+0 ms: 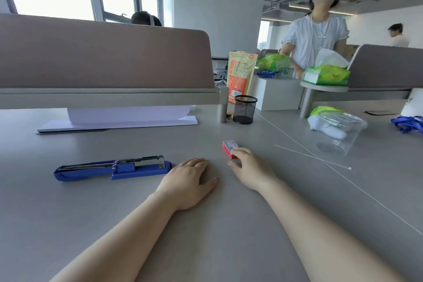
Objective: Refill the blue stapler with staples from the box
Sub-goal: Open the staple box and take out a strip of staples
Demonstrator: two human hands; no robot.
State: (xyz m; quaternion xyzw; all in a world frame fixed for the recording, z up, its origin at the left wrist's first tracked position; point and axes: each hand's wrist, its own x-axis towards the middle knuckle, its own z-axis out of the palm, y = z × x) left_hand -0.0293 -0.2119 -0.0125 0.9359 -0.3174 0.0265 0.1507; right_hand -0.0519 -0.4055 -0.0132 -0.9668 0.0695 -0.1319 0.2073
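Note:
The blue stapler (114, 169) lies swung fully open on the grey desk, its metal staple channel facing up. My left hand (191, 181) rests flat on the desk just right of the stapler's end, fingers apart, holding nothing. The small red and white staple box (230, 147) sits to the right. My right hand (248, 168) has its fingers closed around the box's near end, thumb on the left side.
A black mesh pen cup (245, 109) stands behind the box. A clear glass jar (341, 131) and a thin white stick (313, 157) lie to the right. A paper stack (128, 119) sits under the desk divider (103, 57). A person stands beyond the desk.

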